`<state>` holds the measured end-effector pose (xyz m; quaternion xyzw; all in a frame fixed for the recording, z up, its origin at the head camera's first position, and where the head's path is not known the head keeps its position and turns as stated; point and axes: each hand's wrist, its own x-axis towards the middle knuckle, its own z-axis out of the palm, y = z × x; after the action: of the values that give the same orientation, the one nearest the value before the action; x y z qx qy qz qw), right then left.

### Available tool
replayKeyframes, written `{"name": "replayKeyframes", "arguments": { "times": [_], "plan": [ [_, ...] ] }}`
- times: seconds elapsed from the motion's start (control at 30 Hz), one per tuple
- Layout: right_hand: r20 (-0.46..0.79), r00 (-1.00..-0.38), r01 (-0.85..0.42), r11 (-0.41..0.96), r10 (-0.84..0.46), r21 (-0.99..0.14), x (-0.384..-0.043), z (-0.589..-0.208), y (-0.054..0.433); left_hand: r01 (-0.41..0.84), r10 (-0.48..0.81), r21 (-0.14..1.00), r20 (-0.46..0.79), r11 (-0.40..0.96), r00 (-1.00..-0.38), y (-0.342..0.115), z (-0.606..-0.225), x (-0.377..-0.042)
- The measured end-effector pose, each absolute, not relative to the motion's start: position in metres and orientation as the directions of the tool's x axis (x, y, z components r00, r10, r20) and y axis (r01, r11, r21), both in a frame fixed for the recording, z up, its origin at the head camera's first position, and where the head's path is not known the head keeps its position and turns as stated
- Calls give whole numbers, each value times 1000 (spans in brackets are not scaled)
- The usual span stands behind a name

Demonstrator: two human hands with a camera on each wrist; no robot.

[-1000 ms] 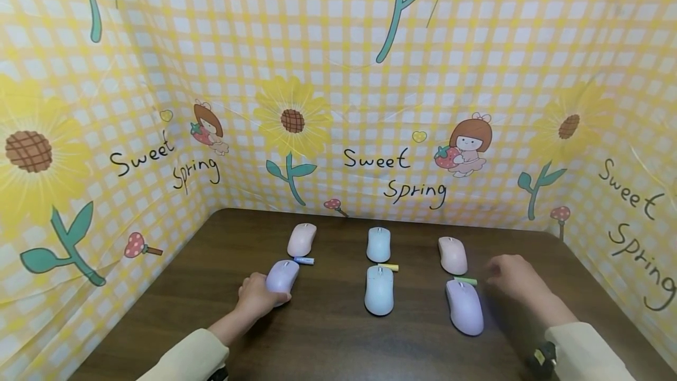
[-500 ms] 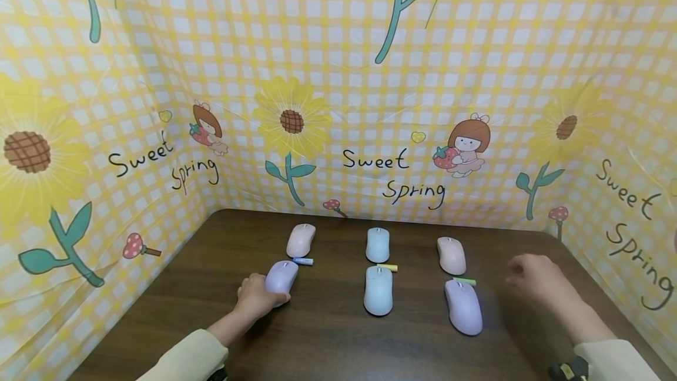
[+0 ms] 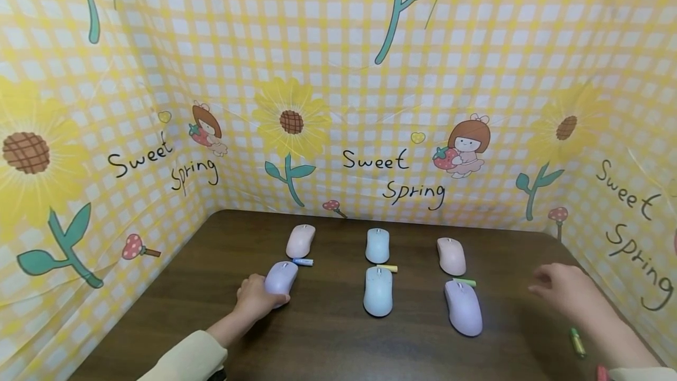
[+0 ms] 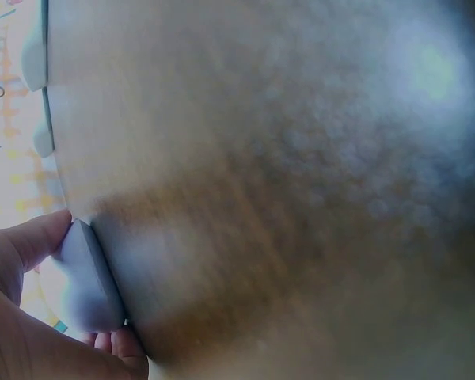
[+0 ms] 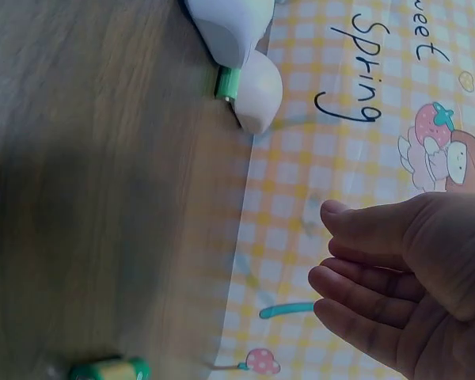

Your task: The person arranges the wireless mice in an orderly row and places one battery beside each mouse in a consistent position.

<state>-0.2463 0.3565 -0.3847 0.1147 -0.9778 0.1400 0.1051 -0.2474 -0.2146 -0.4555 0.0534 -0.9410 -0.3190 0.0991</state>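
My left hand (image 3: 256, 298) grips a lavender computer mouse (image 3: 282, 278) at the table's left. In the left wrist view, thumb and fingers hold that mouse by its sides, against the tabletop. My right hand (image 3: 566, 288) hovers over the table's right side, its fingers loosely bent around nothing. Below its wrist lies a green-and-yellow battery-like cylinder (image 3: 577, 343). Left of this hand sit another lavender mouse (image 3: 463, 308) and, behind it, a pale pink mouse (image 3: 451, 256), with a small green cylinder (image 3: 465, 281) between them.
Two light blue mice, a front one (image 3: 378, 293) and a rear one (image 3: 378, 246), stand mid-table with a yellow cylinder (image 3: 388, 268) between. A pale pink mouse (image 3: 300, 241) and blue cylinder (image 3: 304, 262) are behind my left hand. Some red object (image 3: 602, 373) shows beside the right sleeve. Checked cloth (image 3: 338, 104) walls the table.
My right hand has moved right and slightly nearer, away from the right-hand mice. The green-and-yellow cylinder and red object have come into sight. My left hand has stayed on its mouse.
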Motion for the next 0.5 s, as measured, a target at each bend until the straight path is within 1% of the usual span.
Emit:
{"name": "replayKeyframes", "arguments": {
  "times": [0.23, 0.4, 0.5],
  "plan": [
    [186, -969, -207, 945, -163, -254, -236, -389, 378, -44, -167, 611, 145, 790, -975, -214, -455, -248],
    [114, -983, -173, 943, -146, -283, -231, -395, 390, -43, -169, 609, 152, 792, -974, -214, -455, -248],
    [110, -985, -160, 952, -136, -260, -228, -397, 397, -37, -167, 607, 160, 794, -973, -214, -454, -248]
  ]
}}
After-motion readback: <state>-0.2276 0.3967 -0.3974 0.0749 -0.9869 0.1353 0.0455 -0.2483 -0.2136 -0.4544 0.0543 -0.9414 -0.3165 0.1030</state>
